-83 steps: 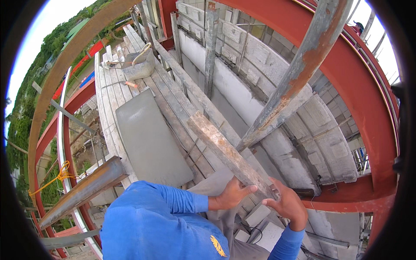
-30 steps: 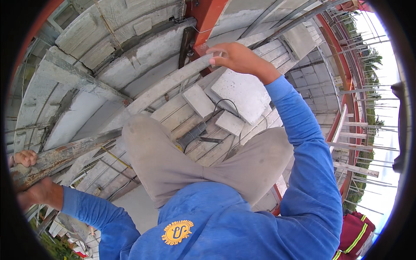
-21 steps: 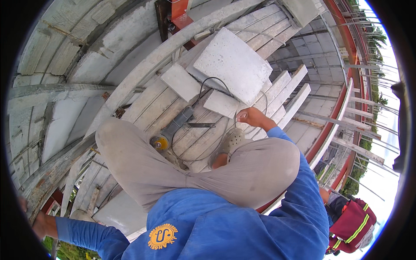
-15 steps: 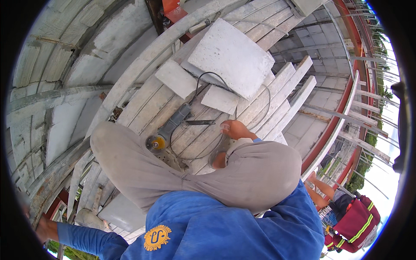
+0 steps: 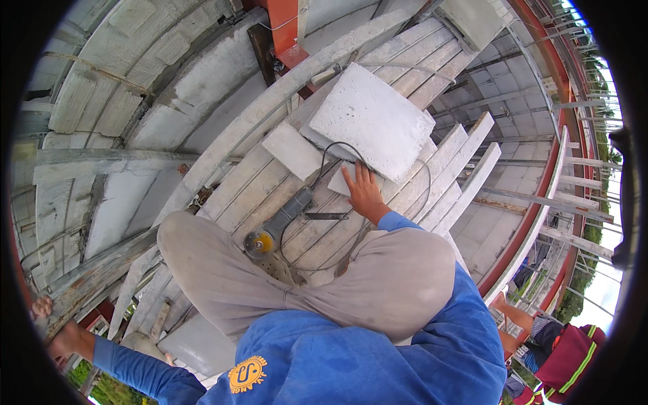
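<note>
Timber held left, small pale block under the right hand

So, far left: the left hand is wrapped around that weathered timber, fingertips showing on its far side (it's right by the dark rim, so detail's rough). That arm's stretched low and out sideways. Between the bent legs an angle grinder lies on the planks, neither hand on it. Then the right hand: palm down, fingers straight and a bit spread over the block, just beside the big white slab. No grip there that I can see. Its arm comes round outside the right knee. My read: the step in hand is touching the block while keeping hold of the timber. Gripping it would call for curling fingers and thumb round its edges, clear of the cable.
</note>
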A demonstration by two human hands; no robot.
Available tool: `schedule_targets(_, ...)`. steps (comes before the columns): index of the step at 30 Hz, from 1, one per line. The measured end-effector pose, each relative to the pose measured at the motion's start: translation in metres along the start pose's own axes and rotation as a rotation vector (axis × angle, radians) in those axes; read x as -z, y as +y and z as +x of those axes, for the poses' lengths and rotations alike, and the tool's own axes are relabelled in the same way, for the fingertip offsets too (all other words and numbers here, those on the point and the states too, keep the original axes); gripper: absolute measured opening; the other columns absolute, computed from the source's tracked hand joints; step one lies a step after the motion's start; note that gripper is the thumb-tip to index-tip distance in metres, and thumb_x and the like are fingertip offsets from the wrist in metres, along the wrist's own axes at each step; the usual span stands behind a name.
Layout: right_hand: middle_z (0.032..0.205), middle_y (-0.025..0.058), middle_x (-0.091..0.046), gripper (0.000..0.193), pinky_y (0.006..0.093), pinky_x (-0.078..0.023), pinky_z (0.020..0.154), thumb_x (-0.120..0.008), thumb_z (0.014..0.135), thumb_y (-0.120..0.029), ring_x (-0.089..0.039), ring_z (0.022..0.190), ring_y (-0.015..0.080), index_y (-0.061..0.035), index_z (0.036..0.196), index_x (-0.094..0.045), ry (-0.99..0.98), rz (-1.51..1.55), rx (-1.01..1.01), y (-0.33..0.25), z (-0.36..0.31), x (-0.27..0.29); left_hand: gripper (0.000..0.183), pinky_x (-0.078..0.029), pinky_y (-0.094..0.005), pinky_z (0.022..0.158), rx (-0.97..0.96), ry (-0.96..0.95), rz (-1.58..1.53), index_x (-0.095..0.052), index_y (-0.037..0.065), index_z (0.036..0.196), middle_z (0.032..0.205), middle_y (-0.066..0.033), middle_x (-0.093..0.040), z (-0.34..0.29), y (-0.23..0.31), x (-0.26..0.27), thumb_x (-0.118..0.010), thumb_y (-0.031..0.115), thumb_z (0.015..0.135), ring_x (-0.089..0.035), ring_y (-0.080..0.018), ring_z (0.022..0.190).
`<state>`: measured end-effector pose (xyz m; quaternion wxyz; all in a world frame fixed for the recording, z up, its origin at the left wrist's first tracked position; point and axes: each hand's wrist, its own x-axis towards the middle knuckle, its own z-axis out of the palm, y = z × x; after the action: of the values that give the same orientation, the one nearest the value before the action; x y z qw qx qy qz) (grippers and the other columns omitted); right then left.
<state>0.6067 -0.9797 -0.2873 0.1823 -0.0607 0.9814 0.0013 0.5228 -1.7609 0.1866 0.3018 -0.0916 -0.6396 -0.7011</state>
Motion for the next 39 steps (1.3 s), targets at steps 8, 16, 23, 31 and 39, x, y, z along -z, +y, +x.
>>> schedule_targets(8,0.148,0.0349,-0.048,0.096,0.0553,-0.043,0.110,-0.073,0.088,-0.012,-0.051,0.134,0.0483,-0.0173,0.173,-0.028,0.008,0.071,0.111,-0.008,-0.007,0.011,0.096,-0.041,-0.0415,0.089,-0.014,-0.055,0.024,-0.059,0.003,0.121,0.096,-0.0076,-0.050,-0.010,-0.009,0.000,-0.066,0.091,0.081,-0.049,-0.0229,0.091)
schedule_targets(16,0.155,0.0331,-0.047,0.124,0.0547,-0.042,0.118,-0.095,0.074,-0.025,-0.051,0.140,0.0472,-0.0099,0.173,-0.022,0.004,0.816,-0.098,-0.006,-0.033,0.069,0.104,-0.042,-0.0397,0.087,-0.063,-0.071,0.027,-0.056,0.002,0.128,0.097,-0.0072,-0.050,-0.013,-0.025,-0.007,-0.062,0.095,0.082,-0.049,-0.0212,0.089)
schedule_targets(23,0.159,0.0152,-0.054,0.123,0.0419,-0.041,0.122,-0.096,0.071,-0.020,-0.055,0.143,0.0274,-0.0014,0.170,-0.026,0.008,1.613,0.006,0.026,-0.009,0.230,0.106,-0.044,-0.0387,0.080,-0.074,-0.022,0.072,-0.054,-0.001,0.130,0.094,-0.0094,-0.052,-0.024,-0.029,-0.030,-0.050,0.096,0.088,-0.048,-0.0210,0.084)
schedule_targets(31,0.145,0.0146,-0.066,0.109,0.0398,-0.046,0.118,-0.096,0.065,-0.027,-0.064,0.134,0.0277,0.0021,0.158,-0.047,0.213,1.706,0.175,0.006,-0.033,0.415,0.115,-0.048,-0.0347,0.071,-0.128,0.068,0.092,-0.054,-0.001,0.127,0.087,-0.0101,-0.057,-0.031,-0.039,-0.050,-0.047,0.104,0.080,-0.054,-0.0190,0.074)
schedule_targets(39,0.157,0.0199,-0.054,0.149,0.0455,-0.048,0.119,-0.102,0.052,-0.021,-0.062,0.139,0.0346,-0.0022,0.173,-0.018,0.493,1.637,0.308,-0.096,-0.075,0.491,0.116,-0.048,-0.0349,0.069,-0.155,0.128,0.104,-0.055,0.000,0.127,0.086,-0.0099,-0.058,-0.033,-0.036,-0.059,-0.045,0.105,0.079,-0.054,-0.0195,0.072)
